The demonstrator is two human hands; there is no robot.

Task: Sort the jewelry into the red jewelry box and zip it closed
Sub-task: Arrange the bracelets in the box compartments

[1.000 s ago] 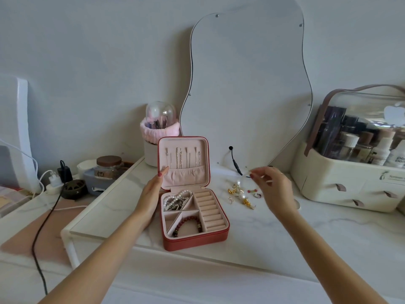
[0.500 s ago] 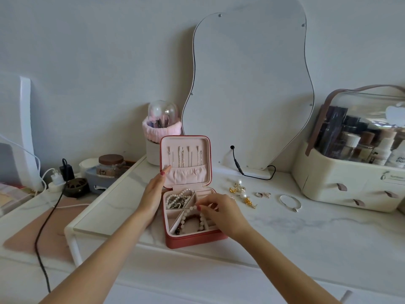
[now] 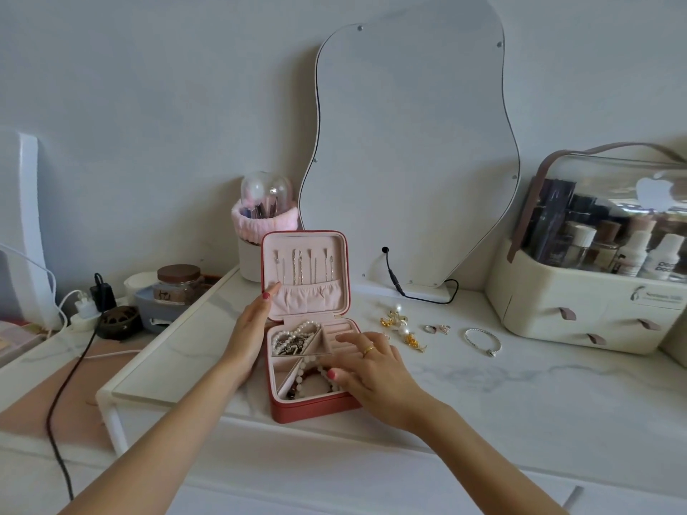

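Head view: the red jewelry box [image 3: 312,408] sits open on the worktop [image 3: 520,395], lid upright. The left hand [image 3: 248,338] lies flat-fingered against its left side, gripping nothing. The right hand [image 3: 366,368] is over the front compartment, fingers loosely curled onto a white bead bracelet [image 3: 322,371] — whether it pinches it I cannot tell. What remains — pearl earrings [image 3: 403,328], rings [image 3: 436,329], silver bracelet [image 3: 483,341] — lies in a row just right of the box, so the right hand is nearer.

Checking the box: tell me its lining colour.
Pale pink, seen in the head view inside the red jewelry box lid and compartments.
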